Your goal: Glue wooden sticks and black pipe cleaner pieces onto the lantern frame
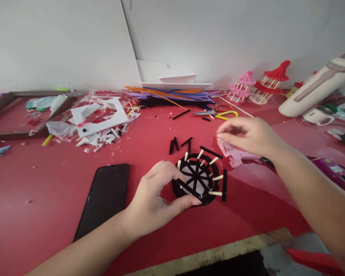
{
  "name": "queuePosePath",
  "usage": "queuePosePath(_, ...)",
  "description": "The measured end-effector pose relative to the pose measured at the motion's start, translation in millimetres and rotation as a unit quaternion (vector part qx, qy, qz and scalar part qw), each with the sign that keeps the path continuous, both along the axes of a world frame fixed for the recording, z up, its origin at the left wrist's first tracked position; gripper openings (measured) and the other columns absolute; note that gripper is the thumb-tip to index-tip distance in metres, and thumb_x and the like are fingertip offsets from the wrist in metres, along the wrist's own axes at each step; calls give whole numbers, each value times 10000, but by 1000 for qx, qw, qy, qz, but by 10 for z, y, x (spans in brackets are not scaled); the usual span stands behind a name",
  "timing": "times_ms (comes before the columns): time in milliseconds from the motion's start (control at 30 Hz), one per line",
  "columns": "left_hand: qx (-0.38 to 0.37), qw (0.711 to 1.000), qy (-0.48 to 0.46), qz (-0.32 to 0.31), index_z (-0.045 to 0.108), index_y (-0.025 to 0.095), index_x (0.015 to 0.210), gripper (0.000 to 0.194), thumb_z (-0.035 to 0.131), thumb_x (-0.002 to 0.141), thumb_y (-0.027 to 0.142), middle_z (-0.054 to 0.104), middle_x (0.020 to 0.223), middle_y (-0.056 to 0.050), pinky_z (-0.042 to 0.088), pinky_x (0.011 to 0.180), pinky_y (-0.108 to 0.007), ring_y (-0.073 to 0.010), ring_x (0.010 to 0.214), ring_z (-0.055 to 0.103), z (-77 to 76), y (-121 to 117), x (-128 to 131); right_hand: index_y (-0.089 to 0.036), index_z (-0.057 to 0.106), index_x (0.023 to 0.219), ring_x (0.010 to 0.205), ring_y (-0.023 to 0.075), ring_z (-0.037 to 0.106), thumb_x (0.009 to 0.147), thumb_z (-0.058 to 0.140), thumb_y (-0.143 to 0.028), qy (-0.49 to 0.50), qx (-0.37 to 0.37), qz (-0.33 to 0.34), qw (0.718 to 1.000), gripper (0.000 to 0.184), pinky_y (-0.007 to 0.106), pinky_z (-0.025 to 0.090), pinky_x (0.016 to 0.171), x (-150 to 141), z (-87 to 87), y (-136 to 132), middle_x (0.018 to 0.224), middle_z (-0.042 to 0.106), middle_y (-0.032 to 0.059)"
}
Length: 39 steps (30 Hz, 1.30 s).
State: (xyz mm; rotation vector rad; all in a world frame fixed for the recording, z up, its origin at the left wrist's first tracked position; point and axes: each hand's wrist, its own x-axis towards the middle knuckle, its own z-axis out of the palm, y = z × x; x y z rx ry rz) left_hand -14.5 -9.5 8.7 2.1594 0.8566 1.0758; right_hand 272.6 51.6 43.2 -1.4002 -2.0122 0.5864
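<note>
My left hand [156,191] grips the near left side of a round black craft model [196,178], its thumb against a fuzzy black strip at the front. Short cream-coloured sticks stand around the model's rim, and several carry black strips across their ends. Inside, black spokes cross over a pale disc. My right hand [248,136] is raised beyond the model to the right, thumb and fingertips pinched together; whatever is between them is too small to make out. Just under it lies a pink glue gun [237,155]. Several cut black strips [174,145] lie behind the model.
A black phone [103,199] lies left of my left hand. Yellow-handled scissors [218,114] and a bundle of pipe cleaners [172,96] are at the back. White foam scraps [103,119] litter the left. Pink [241,88] and red [271,82] tiered models stand near a white bottle [313,90].
</note>
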Motion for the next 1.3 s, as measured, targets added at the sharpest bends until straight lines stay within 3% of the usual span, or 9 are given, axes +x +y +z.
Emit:
queuePosePath(100,2,1000,0,4,590,193,838,301,831,776,362,640,772,-3,493,654,-265,-148,708,599,-7,-4,-2,-219,723,921,751,167,647,869,654,-308,-130,40,86,987,124,313,485,679,-172,-7,224,852,724,33)
queuePosePath(167,-2,1000,-1,5,593,193,838,303,829,776,373,647,779,-10,495,661,-272,-154,716,602,-11,-6,-4,-229,717,980,827,179,658,887,624,-297,-159,48,141,976,148,325,495,732,-245,6,287,939,730,38)
queuePosePath(467,-19,1000,6,1,606,187,830,311,821,777,405,666,787,-23,503,691,-290,-168,738,613,-9,5,-3,-268,586,1345,1102,195,680,855,546,-133,-114,-145,238,953,509,291,582,825,-213,29,86,1341,656,48)
queuePosePath(600,-19,1000,5,0,604,183,839,311,822,777,397,678,796,-23,509,692,-284,-165,739,626,-5,19,-9,-275,489,1457,1242,227,625,844,631,-171,-79,-178,266,944,638,322,576,946,-99,-13,-77,1446,587,63)
queuePosePath(767,-41,999,22,5,624,187,860,300,825,772,391,687,831,-25,527,715,-288,-169,763,647,6,34,-33,-293,396,1513,1327,250,570,826,757,-314,23,-231,257,938,777,384,536,1056,-61,-132,-280,1522,508,92)
queuePosePath(933,-67,996,48,14,641,195,930,320,818,776,412,714,940,-50,558,819,-347,-207,894,683,29,29,-78,-292,445,1456,1286,253,605,802,788,-379,74,-249,203,944,743,438,529,1071,-104,-228,-443,1444,579,99)
queuePosePath(1100,-85,994,-10,64,609,187,976,394,819,767,447,691,960,-56,584,770,-315,-171,828,671,0,-5,-92,-296,484,1390,1281,247,602,787,803,-411,85,-223,167,957,692,444,505,1102,-157,-268,-587,1413,590,72)
queuePosePath(1300,-4,997,-6,78,651,196,789,113,743,850,215,662,930,-45,581,847,-306,-161,883,666,9,-64,-98,-279,501,1299,1225,230,632,827,770,-409,123,-200,132,963,559,423,549,1041,-283,-294,-743,1325,630,71)
